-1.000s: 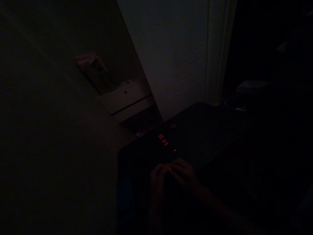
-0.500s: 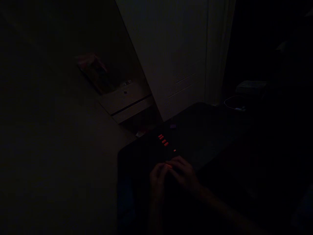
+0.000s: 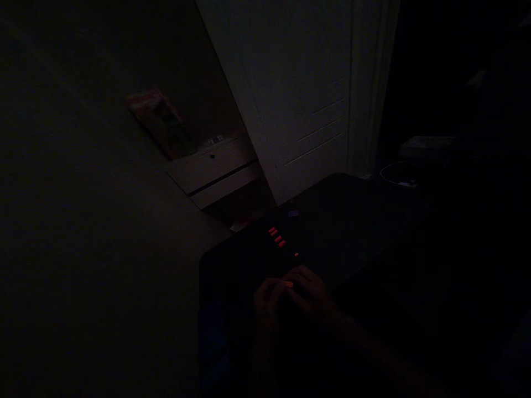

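The room is very dark. My left hand (image 3: 265,298) and my right hand (image 3: 309,290) meet over the near part of the dark table (image 3: 344,221). Between their fingertips is a small orange-red piece (image 3: 289,284), pinched from both sides; its exact kind does not show. Just beyond my fingers lies a tiny reddish bit (image 3: 296,255). Farther off, several short red pieces (image 3: 278,239) lie in a slanting row on the tabletop. A small purple object (image 3: 293,213) rests near the far edge.
A pale door or panel (image 3: 298,99) rises behind the table. To its left stands a drawer unit (image 3: 215,166) with a colourful packet or book (image 3: 160,119) above it. A white cable (image 3: 390,171) and a box-like object (image 3: 427,145) are at the far right.
The fingers of both hands have shifted slightly, and more of the orange-red piece shows between them. The pieces on the table have not moved.
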`<state>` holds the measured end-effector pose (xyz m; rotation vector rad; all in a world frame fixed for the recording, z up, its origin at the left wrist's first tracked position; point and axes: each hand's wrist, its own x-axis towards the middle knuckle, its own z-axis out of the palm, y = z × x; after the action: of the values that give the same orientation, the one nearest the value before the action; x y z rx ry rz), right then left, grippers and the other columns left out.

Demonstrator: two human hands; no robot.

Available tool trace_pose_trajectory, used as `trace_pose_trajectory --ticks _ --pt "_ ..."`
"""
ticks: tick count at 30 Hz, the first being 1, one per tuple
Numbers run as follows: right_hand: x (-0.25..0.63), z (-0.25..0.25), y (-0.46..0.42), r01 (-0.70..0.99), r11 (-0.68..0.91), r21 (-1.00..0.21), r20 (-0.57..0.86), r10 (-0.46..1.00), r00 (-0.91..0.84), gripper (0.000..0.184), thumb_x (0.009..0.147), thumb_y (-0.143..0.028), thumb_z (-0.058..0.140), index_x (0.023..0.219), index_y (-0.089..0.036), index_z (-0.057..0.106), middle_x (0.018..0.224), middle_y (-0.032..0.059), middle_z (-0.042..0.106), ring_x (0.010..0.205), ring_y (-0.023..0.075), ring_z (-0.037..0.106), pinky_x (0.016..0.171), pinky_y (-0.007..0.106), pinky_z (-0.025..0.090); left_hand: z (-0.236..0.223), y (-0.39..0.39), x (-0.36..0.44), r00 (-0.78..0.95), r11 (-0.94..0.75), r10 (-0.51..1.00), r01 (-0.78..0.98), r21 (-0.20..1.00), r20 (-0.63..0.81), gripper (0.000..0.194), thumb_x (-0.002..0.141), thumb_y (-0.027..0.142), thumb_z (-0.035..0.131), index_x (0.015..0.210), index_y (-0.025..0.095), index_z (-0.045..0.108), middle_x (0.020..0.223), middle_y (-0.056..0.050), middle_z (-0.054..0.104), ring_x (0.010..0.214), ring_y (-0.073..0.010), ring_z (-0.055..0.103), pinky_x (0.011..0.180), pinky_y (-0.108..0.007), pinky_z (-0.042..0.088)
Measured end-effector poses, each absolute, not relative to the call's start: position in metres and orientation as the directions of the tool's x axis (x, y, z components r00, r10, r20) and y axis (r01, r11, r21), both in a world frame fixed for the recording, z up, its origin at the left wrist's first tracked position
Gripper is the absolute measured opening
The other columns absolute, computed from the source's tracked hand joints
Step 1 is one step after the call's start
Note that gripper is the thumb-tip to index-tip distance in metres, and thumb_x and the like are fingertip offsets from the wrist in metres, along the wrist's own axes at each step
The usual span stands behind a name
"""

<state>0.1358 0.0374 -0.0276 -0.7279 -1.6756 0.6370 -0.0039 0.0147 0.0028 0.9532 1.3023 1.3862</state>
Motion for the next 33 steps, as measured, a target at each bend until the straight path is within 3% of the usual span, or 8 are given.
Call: trace_pose_trajectory --ticks 5,10,16,33 --pt "0.1346 -0.0267 0.0369 0.140 0.658 -0.740 0.644 0.753 -0.134 0.012 0.100 -0.022 0.062 0.108 -0.024 0.071 0.101 0.0067 0.069 0.092 0.0213 0.068 0.083 0.035 0.057 0.0018 0.0144 -0.0038 -0.224 0.047 0.971 -0.143 0.989 -0.078 0.018 0.075 0.034 0.081 0.074 0.017 0.077 0.077 -0.004 0.075 0.078 -0.0192 0.068 0.075 -0.027 0.050" --pt "0.1332 -0.0272 0.0363 0.132 0.630 -0.765 0.624 0.776 -0.089 0.023 0.098 -0.027 0.066 0.121 -0.025 0.069 0.103 0.0066 0.068 0.094 0.0214 0.068 0.083 0.035 0.059 0.0083 0.0142 -0.0007 -0.299 0.027 0.951 -0.167 0.985 -0.077 0.020 0.073 0.036 0.080 0.073 0.015 0.077 0.078 -0.006 0.075 0.078 -0.0204 0.068 0.074 -0.028 0.052" --pt "0.1330 -0.0245 0.0373 0.114 0.630 -0.768 0.625 0.777 -0.077 0.013 0.099 -0.027 0.065 0.109 -0.024 0.073 0.100 0.0059 0.070 0.091 0.0203 0.070 0.083 0.033 0.060 0.0041 0.0146 -0.0025 -0.255 0.044 0.963 -0.176 0.983 -0.088 0.025 0.074 0.039 0.081 0.075 0.015 0.075 0.076 -0.003 0.071 0.074 -0.0169 0.063 0.070 -0.026 0.050" --pt "0.1341 -0.0243 0.0356 0.111 0.662 -0.741 0.654 0.749 -0.107 0.014 0.098 -0.021 0.067 0.110 -0.024 0.072 0.100 0.0056 0.070 0.091 0.0200 0.069 0.081 0.033 0.058 0.0040 0.0126 -0.0022 -0.232 0.059 0.967 -0.208 0.976 -0.108 0.026 0.071 0.036 0.085 0.071 0.014 0.073 0.070 -0.001 0.067 0.068 -0.0145 0.060 0.066 -0.024 0.048"
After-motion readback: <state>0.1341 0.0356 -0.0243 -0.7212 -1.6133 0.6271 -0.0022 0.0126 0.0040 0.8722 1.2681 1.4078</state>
